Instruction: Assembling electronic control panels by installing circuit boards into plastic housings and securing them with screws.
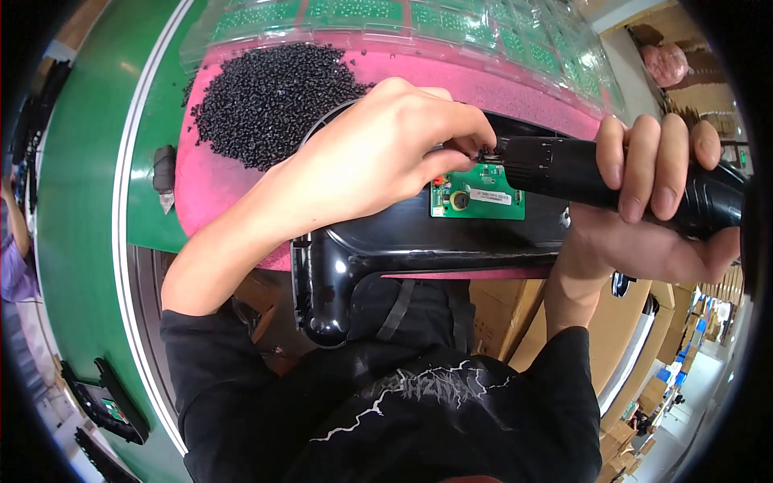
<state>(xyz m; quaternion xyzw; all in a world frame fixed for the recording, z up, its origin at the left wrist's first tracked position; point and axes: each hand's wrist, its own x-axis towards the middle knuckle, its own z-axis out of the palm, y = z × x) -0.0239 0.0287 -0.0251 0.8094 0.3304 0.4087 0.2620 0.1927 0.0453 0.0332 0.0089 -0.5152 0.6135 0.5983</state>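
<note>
My right hand is wrapped around a black electric screwdriver, held nearly level with its nose pointing left. At that nose, the fingertips of my left hand are pinched together on small black screws; the bit itself is mostly hidden. Just beneath lies a green circuit board with a white label and a round component. It sits in a black plastic housing, whose rounded arm extends toward me. My left forearm covers part of the housing's left side.
A heap of small black screws covers the far left of the pink mat. Behind it stand clear plastic trays of green boards. A dark tool with a metal blade lies left of the mat. Another black housing rests on the green table.
</note>
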